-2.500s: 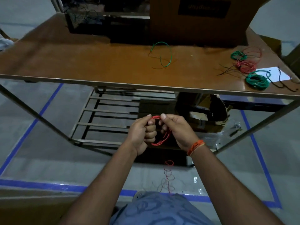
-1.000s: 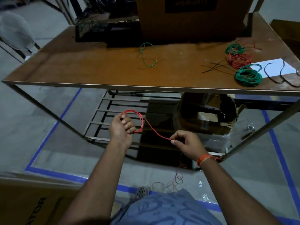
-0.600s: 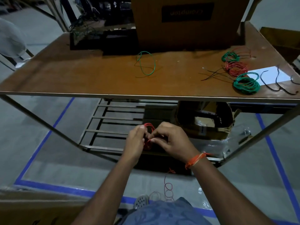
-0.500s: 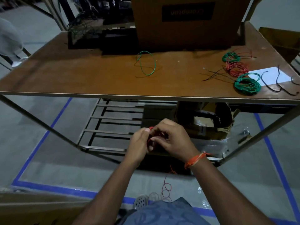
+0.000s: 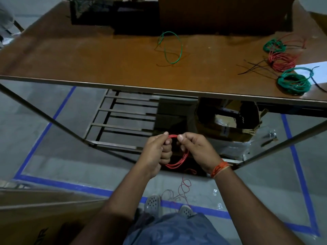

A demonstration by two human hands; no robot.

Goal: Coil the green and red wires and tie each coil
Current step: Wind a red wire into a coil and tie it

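Note:
Below the table's front edge I hold a small coil of red wire (image 5: pixel 177 163) between both hands. My left hand (image 5: pixel 156 152) grips its left side in a fist. My right hand (image 5: pixel 198 150) pinches the top of the coil between thumb and fingers. The loose tail of the red wire (image 5: pixel 184 189) hangs down in curls toward the floor. A loose green wire (image 5: pixel 170 46) lies in an open loop at the middle of the brown table (image 5: pixel 88 55).
At the table's right end lie a green coil (image 5: pixel 293 82), a red coil (image 5: pixel 282 61), a smaller green coil (image 5: pixel 273 45), thin black ties (image 5: pixel 253 67) and white paper (image 5: pixel 311 67). A large cardboard box (image 5: pixel 221 13) stands at the back. A torn box (image 5: pixel 228 121) sits under the table.
My right hand drew wire out to the right, came back to my left hand and laid another turn on the coil. The hanging tail is shorter. The camera tilted down.

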